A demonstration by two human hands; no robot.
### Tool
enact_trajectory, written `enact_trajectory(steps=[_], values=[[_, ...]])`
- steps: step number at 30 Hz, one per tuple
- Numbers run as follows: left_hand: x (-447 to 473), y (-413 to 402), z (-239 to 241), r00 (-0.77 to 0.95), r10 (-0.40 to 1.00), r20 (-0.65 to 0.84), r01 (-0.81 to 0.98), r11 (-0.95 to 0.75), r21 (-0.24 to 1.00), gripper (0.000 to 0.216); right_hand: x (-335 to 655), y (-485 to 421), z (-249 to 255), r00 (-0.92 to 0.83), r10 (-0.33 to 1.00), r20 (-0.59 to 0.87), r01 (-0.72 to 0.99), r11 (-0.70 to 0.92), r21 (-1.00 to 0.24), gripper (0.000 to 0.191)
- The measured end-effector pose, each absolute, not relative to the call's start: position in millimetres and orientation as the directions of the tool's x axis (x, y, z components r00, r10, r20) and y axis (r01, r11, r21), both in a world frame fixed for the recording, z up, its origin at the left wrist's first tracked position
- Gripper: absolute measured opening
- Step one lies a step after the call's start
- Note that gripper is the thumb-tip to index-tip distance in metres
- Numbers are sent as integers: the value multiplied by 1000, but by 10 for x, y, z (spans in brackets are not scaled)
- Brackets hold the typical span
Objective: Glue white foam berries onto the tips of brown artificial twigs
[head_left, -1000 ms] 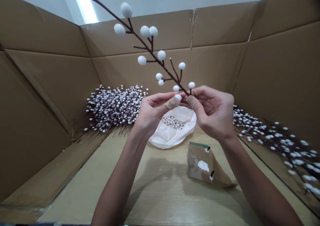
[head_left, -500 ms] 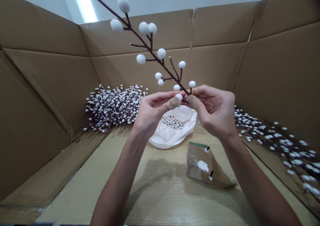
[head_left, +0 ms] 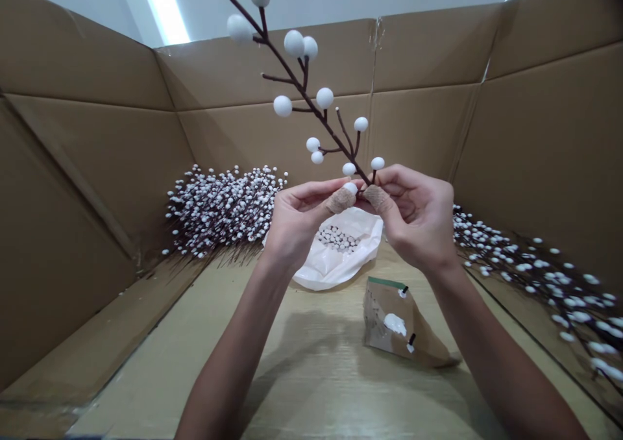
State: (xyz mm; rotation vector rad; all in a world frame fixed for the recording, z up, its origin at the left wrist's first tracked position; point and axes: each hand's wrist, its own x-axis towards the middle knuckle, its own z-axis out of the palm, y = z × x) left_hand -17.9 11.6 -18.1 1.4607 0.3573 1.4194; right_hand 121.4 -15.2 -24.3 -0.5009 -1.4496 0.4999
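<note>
Held up above the table point(head_left: 195, 323), the thin brown branch point(head_left: 304, 95) carries eleven smooth white balls point(head_left: 282, 106) and two bare twigs point(head_left: 342, 122), its upper end cut off. The right hand point(head_left: 421, 213) pinches its lower part; the left hand point(head_left: 292, 222), thumb wrapped in rough tape point(head_left: 339, 201), pinches a twelfth ball point(head_left: 350, 187), its underside hidden.

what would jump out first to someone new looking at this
The dark branch with white berries comes first, slanting from the right hand to the top edge. Near its lower part, the left hand pinches a white berry. Farther back, left, lies a dense heap of berry sprigs.
</note>
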Motion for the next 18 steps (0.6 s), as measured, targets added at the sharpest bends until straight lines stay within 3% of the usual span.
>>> enact_trajectory(steps=[18], values=[[-169, 151, -221, 229, 771, 594, -371, -495, 785, 17, 1210, -72, -308, 97, 543, 834, 37, 835, -549, 7]])
